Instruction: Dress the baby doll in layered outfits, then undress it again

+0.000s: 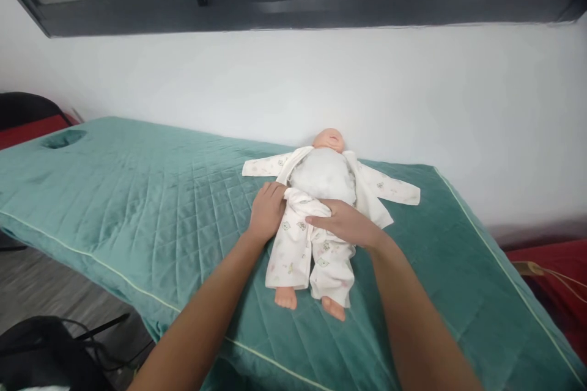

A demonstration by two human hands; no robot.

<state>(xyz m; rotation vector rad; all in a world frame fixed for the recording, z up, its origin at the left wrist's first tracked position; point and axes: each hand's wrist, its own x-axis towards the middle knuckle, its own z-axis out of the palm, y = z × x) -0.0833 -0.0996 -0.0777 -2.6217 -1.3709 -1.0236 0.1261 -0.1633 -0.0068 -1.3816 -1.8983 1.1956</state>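
Observation:
A baby doll (328, 140) lies on its back, its feet toward me. Its white torso (323, 174) shows between the sides of an open, printed white jacket (367, 195), whose sleeves spread out to both sides. Printed white trousers (288, 250) cover the legs, with bare feet sticking out of the cuffs. At the left of the waistband, my left hand (268, 211) has its fingers closed on the cloth. My right hand (351, 223) grips the bunched waist on the other side, thumb over the front and the other fingers partly hidden.
The doll lies on a bed with a green quilted cover (183, 195), which has a face hole (64, 138) at the far left. A white wall (229, 85) and dark window frame (321, 9) stand behind. A black chair-like object (46, 351) is at the lower left.

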